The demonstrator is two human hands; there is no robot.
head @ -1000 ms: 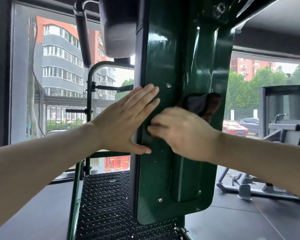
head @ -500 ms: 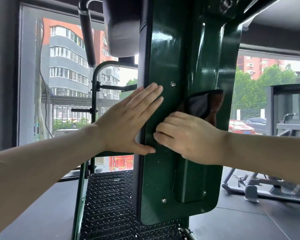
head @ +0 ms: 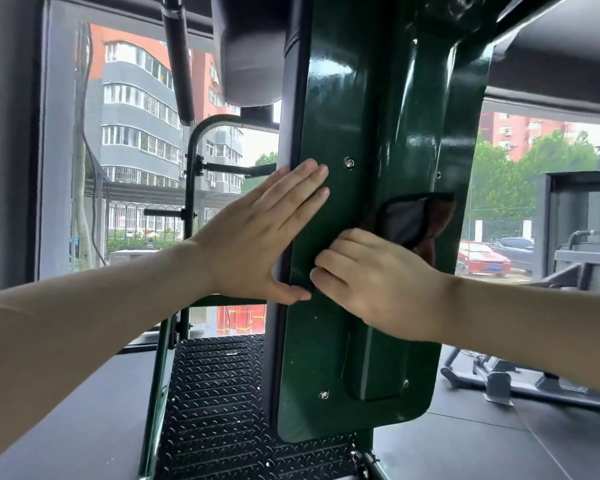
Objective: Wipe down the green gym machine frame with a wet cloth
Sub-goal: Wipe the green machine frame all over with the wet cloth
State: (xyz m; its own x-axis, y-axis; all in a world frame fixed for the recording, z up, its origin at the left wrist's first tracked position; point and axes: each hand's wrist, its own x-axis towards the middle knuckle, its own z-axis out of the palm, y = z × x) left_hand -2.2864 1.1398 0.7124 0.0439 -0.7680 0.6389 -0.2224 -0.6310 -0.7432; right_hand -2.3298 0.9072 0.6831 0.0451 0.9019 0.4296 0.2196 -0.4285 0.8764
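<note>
- The left hand (head: 257,233) lies flat, fingers straight and together, against the left edge of the green frame (head: 329,341), bracing it.
- The right hand (head: 378,282) has its fingers curled on the dark cloth (head: 409,220), which is pressed to the frame's middle panel, bunched above the knuckles.
- To wipe well, I judge: keep the cloth spread under the palm, press evenly, and work in overlapping vertical passes, past the 2 lower screws.
- Against 0.5 s ago, both hands sit almost unchanged; the right hand has edged slightly toward the left thumb.
</note>
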